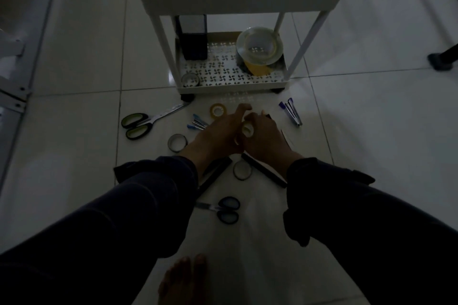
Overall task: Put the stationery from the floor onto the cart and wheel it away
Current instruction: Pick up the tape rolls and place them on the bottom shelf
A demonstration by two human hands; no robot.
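My left hand point(218, 135) and right hand point(262, 136) meet low over the tiled floor point(74, 156), fingers curled together around a small pale tape roll point(247, 129) held between them; the dim light hides which fingers bear on it. Ahead stands the white cart point(238, 2), its bottom shelf carrying a large clear tape roll point(259, 46), a dark box point(193, 37) and a small roll point(190, 80). Scattered on the floor around my hands lie green-handled scissors point(146, 122), a yellowish tape roll point(218, 110), blue pens point(197, 123), more pens point(291, 111) to the right, a dark-rimmed roll point(177, 142), another roll point(242, 169), two black bars point(264, 171) and black scissors point(223, 209).
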